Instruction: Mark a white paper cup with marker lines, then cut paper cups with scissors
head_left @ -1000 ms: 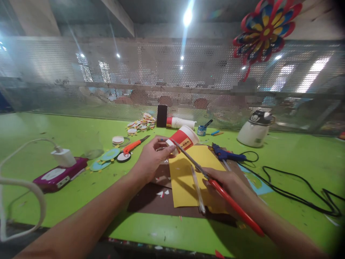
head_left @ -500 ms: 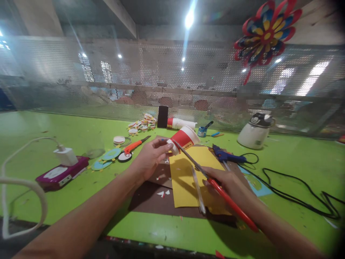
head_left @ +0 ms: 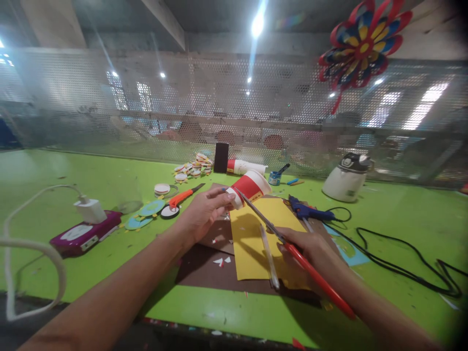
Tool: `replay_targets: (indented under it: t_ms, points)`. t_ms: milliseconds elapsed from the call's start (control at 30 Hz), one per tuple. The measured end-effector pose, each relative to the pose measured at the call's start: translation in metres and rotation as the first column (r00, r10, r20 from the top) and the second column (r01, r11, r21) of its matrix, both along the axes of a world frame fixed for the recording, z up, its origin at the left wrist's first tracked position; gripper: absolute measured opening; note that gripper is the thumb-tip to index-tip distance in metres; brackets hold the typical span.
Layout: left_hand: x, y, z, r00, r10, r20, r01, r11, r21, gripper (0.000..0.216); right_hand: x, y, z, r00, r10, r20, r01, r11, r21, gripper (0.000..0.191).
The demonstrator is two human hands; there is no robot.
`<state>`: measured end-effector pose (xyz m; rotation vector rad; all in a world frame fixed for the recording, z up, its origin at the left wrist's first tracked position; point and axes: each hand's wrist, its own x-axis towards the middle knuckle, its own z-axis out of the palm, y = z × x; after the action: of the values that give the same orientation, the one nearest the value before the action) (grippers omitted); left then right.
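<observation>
A red and white paper cup (head_left: 252,186) lies tilted in the grip of my left hand (head_left: 210,210), its wide rim to the upper right. My right hand (head_left: 305,246) is closed on scissors with red handles (head_left: 318,278). Their blades (head_left: 261,216) reach up to the cup's lower end, close to my left fingers; whether they bite into the paper I cannot make out. Beneath both hands lie a yellow sheet (head_left: 252,258) and brown sheets (head_left: 204,270) with small white scraps (head_left: 221,262). A clear pen-like stick (head_left: 269,258) rests on the yellow sheet.
A blue glue gun (head_left: 310,211) with a black cord lies right, near a white kettle (head_left: 345,178). Further back are stacked cups (head_left: 250,168), a phone (head_left: 221,157) and a blue jar (head_left: 274,178). An orange-handled knife (head_left: 181,196) and a purple power strip (head_left: 87,234) are left.
The red scissor handles have swung slightly down and to the right with my right hand. My left hand and the cup hold nearly the same place.
</observation>
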<state>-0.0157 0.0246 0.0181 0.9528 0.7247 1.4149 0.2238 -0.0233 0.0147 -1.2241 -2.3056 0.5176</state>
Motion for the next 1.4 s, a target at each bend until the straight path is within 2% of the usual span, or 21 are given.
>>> replay_targets:
  t_ms: [67,233,400,667,833,1067,1267,1400]
  points:
    - [-0.001,0.001,-0.001,1.000,0.004,-0.001,-0.004,1.000,-0.003,0.015,0.001,0.002,-0.001,1.000,0.023,-0.021,-0.022,0.999,0.027,0.029]
    - [-0.001,-0.001,0.000,0.999,0.015,-0.047,-0.016,0.999,-0.038,0.024,0.001,0.007,-0.004,0.999,0.025,-0.033,-0.025,1.000,-0.012,0.032]
    - [0.001,-0.004,0.001,0.988,0.036,-0.151,-0.033,0.999,0.018,0.028,0.004,0.009,-0.007,0.999,0.028,0.023,-0.029,0.999,0.032,0.031]
    - [0.001,-0.005,0.002,0.985,0.058,-0.160,-0.055,0.998,0.021,0.031,0.001,0.003,-0.001,0.998,-0.029,0.051,0.029,1.000,0.007,0.030]
    - [0.000,-0.002,0.003,0.994,0.043,-0.098,-0.043,0.999,-0.005,0.025,0.002,0.005,-0.003,0.999,-0.001,0.033,0.001,1.000,-0.001,0.028]
    - [0.003,-0.004,0.001,0.978,0.092,-0.185,-0.096,0.995,-0.015,0.035,0.005,0.013,-0.011,0.997,0.059,-0.044,-0.058,0.998,0.010,0.032]
    - [0.005,-0.003,-0.003,0.966,0.136,-0.220,-0.130,0.991,0.043,0.039,0.006,0.011,-0.012,0.998,-0.057,-0.031,0.053,0.992,-0.118,0.034]
    - [0.004,-0.001,-0.006,0.966,0.145,-0.215,-0.137,0.989,0.053,0.040,0.004,0.005,-0.006,0.999,-0.032,0.036,0.033,0.999,-0.022,0.029]
